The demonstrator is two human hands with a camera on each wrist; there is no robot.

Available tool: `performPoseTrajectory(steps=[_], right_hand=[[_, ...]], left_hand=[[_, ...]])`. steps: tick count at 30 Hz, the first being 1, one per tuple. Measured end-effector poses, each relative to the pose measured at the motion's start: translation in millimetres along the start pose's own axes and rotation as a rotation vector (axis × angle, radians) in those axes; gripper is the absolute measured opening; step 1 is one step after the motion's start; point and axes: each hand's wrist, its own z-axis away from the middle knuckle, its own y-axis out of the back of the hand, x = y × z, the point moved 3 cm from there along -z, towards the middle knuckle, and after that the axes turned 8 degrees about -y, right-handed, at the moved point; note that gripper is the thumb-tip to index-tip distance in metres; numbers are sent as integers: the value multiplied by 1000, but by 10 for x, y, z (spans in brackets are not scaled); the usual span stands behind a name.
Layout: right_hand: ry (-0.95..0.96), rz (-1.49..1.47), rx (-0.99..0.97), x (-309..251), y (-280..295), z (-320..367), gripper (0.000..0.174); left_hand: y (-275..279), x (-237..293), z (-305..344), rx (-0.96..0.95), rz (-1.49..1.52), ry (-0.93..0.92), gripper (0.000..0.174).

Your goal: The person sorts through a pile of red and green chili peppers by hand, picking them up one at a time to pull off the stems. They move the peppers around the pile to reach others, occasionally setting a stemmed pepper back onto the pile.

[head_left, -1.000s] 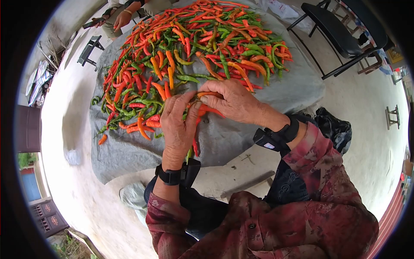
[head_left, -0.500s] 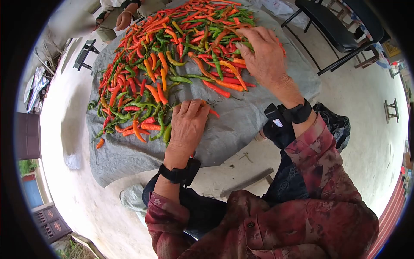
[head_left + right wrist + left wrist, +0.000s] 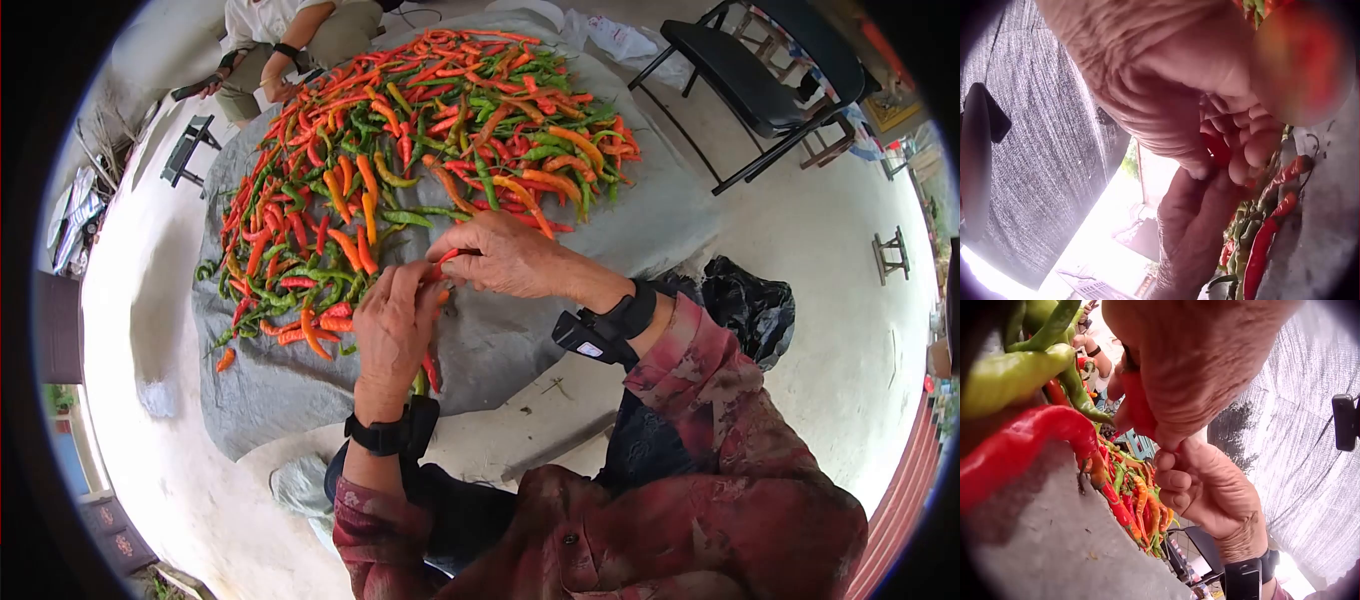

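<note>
- Head view: your left hand [image 3: 395,320] and right hand [image 3: 505,255] meet at the near edge of the pile [image 3: 400,150]. The fingertips of both pinch one red pepper [image 3: 442,262] just above the cloth [image 3: 520,340].
- A bunch [image 3: 427,372] of red and green peppers pokes out under your left palm and appears to be held there as well.
- No rigid container noted. The cloth carries the whole pile of red, orange and green peppers. A bag [image 3: 750,300] lies by your right forearm; its contents are not visible.
- Left wrist view: your left fingers curl round the red pepper [image 3: 1138,412], and the bunch [image 3: 1016,444] lies against the palm. Your right hand [image 3: 1210,494] sits just below with its knuckles bent.
- Right wrist view: your right thumb and fingers nip the red pepper [image 3: 1216,150], with the left hand [image 3: 1191,231] touching beneath. Loose peppers [image 3: 1266,244] lie on the cloth [image 3: 1329,206] alongside.
- Handling judgement: the pepper is light and pliant, its glossy skin is likely slick, and the stalk is brittle. Take hold on the upper body near the stalk, not the thin tip. A moderate pinch should suffice.
</note>
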Motion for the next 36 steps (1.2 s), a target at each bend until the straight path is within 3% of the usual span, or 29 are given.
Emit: performPoseTrajectory(steps=[3, 5, 7, 9, 11, 17, 19, 21, 23, 24, 28, 30, 32, 34, 36], right_hand=[[99, 124, 233, 68, 202, -26, 23], [120, 57, 292, 74, 241, -21, 21], [37, -18, 284, 73, 344, 11, 19], [-14, -72, 295, 60, 413, 68, 19], [-60, -138, 299, 50, 440, 78, 20], [115, -100, 318, 175, 356, 128, 21], [54, 177, 417, 255, 395, 158, 23], [86, 237, 547, 280, 511, 197, 25], [9, 501, 719, 260, 713, 268, 23], [-57, 612, 690, 236, 795, 326, 24], [-118, 594, 762, 173, 823, 357, 32], [234, 485, 942, 76, 735, 310, 35], [279, 443, 889, 47, 649, 271, 30], [89, 363, 660, 106, 549, 204, 23], [72, 280, 526, 74, 403, 140, 21]], left_hand=[[70, -51, -4, -27, 32, 47, 12], [86, -5, -35, -96, 67, 112, 9], [81, 75, -107, -19, 26, 26, 7], [23, 18, -65, -173, -16, 119, 8], [-56, -38, -53, -162, 1, 102, 9], [-337, 55, -74, -201, -17, 68, 16], [-392, 88, -121, -180, -51, 17, 14], [-352, 126, -160, -170, -2, 54, 11], [-292, 161, -220, -119, -132, 3, 20], [-332, 99, -173, -169, -210, 36, 29], [-487, -93, -75, -317, -237, -13, 27], [-418, -61, -93, -335, -247, -23, 21], [-366, -34, -122, -260, -220, -15, 18], [-272, -79, -142, -57, -60, 53, 18], [-144, -113, -201, 88, 84, 129, 16]])
